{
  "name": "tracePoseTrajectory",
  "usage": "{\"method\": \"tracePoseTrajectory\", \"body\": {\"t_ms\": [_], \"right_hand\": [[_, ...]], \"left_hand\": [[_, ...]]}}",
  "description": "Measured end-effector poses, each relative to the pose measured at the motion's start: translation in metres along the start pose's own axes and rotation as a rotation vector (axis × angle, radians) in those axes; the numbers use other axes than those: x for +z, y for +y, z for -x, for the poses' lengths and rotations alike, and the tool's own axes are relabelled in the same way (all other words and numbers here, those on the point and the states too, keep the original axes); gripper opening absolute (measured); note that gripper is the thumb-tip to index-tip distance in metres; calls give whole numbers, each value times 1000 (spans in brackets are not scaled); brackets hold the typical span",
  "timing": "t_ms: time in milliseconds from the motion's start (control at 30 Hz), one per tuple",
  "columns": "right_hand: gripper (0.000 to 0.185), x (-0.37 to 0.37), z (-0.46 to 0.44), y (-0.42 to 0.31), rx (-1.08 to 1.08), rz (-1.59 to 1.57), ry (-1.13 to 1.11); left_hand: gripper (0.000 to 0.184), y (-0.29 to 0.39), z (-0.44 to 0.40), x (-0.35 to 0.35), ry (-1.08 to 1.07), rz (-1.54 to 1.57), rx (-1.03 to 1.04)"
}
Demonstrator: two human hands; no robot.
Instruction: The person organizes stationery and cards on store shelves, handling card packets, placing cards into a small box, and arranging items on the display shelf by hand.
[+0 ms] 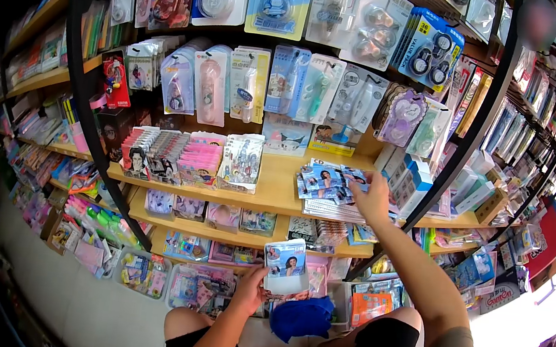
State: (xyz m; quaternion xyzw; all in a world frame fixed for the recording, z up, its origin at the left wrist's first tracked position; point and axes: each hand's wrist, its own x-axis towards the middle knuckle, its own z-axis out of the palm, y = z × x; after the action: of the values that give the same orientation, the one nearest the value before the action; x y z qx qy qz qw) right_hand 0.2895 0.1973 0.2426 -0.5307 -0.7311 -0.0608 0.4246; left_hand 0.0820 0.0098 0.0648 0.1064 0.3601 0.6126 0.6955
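My left hand (250,292) grips a small white open-topped box (284,286) by its left side, held in front of the lower shelves. Blue picture cards (290,264) printed with a person stand inside it. On the wooden shelf, a loose pile of similar blue picture cards (324,181) lies spread over white sheets (332,210). My right hand (374,199) reaches the pile's right end, thumb and fingers closed around the edge of a card there. A blue cloth-like item (302,318) sits low, near my knees.
Boxes of small packets (201,159) stand left on the same shelf (275,198). Carded correction tapes (211,87) hang above. White-and-blue boxes (409,181) stand right of my hand, beside a black metal post (465,126). Bins of packets (143,273) line the floor.
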Motion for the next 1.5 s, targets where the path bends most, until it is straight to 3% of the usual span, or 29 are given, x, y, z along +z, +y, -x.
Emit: {"method": "tracePoseTrajectory", "body": {"t_ms": [100, 200, 333, 467, 567, 700, 800, 867, 1000, 1067, 1233, 1433, 1500], "right_hand": [[76, 6, -24, 9, 459, 135, -189], [95, 3, -36, -1, 627, 202, -356], [95, 9, -39, -1, 565, 307, -341], [75, 5, -34, -8, 459, 319, -214], [49, 26, -39, 30, 380, -143, -20], [22, 8, -40, 21, 344, -204, 86], [20, -4, -29, 3, 343, -558, 86], [17, -21, -6, -27, 301, -776, -99], [19, -22, 54, -53, 198, -920, -706], [24, -10, 79, -55, 90, -631, -796], [21, 13, 107, -57, 60, -656, -775], [21, 2, 99, -57, -64, -452, -801], [22, 0, 101, -55, -340, -355, -721]], "left_hand": [[23, -3, 0, -2, 13, -34, 4], [24, -1, 3, 3, 23, -38, 18], [26, -3, -3, -5, 18, -17, 3], [26, 5, 1, 0, -4, -32, -6], [25, 6, 2, 2, 0, -13, 13], [25, 5, 2, 5, 9, 72, 67], [25, 6, 2, 3, -11, 117, 67], [25, 7, 2, 3, -25, 127, 57], [25, 11, 9, 11, -57, 119, 32], [25, 10, 10, 12, -73, 119, 28], [26, 7, 11, 5, -30, 106, 20], [26, 10, 14, 6, -42, 81, 48], [27, 6, 8, 3, -50, 91, 51]]}}
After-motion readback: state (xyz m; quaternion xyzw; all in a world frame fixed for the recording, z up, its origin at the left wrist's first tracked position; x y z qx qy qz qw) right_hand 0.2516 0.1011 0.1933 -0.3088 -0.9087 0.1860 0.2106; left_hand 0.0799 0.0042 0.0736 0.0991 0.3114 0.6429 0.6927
